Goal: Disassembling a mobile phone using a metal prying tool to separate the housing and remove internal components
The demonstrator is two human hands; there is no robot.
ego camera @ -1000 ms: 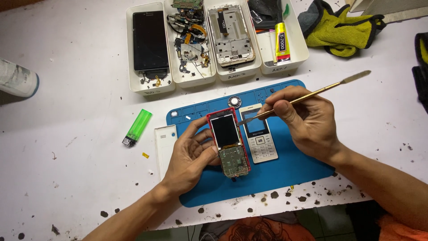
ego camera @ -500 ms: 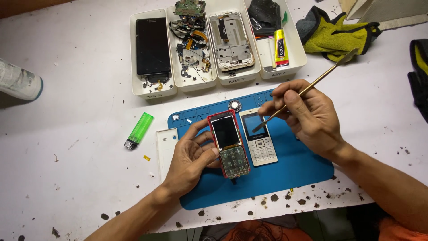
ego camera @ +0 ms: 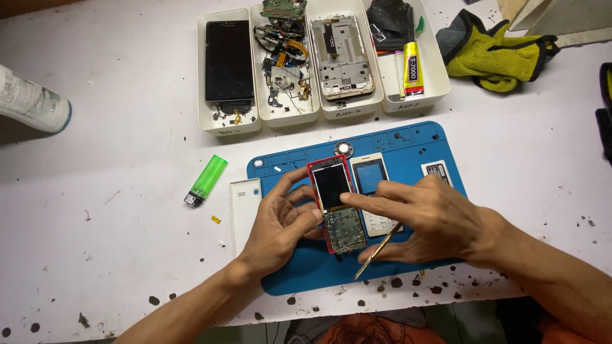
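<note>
Working: pressing on a stripped red-framed phone (ego camera: 336, 204), laid face up on a blue repair mat (ego camera: 421, 143).
Left hand (ego camera: 280, 226): fingers spread apart and curled against the left edge of the red-framed phone, thumb tip touching the side by the keypad board; steadying, not clamped round anything.
Right hand (ego camera: 433, 220): index finger stretched leftward, tip resting on the red-framed phone where screen meets keypad board; other fingers closed on a brass-coloured pry tool (ego camera: 377, 251), its tip pointing down and toward the wearer, clear of the phone.
Red-framed phone: between both hands, touching each; dark screen above, bare keypad circuit below.
Under right hand: a white keypad phone (ego camera: 370, 178), just beside the red one, lower half covered by the fingers.
Beyond right hand: a small round silver part (ego camera: 344, 149) at the mat's far edge; a small dark label (ego camera: 437, 171) near the knuckles.
Left of left hand: a white back cover (ego camera: 244, 207) touching the wrist side, half off the mat; a green lighter (ego camera: 206, 179) farther out on the white table (ego camera: 102, 159).
Far side: four white trays (ego camera: 322, 111) with a black screen, loose parts, a phone frame and a yellow glue tube (ego camera: 413, 69); a yellow-green glove (ego camera: 497, 51) beside them.
</note>
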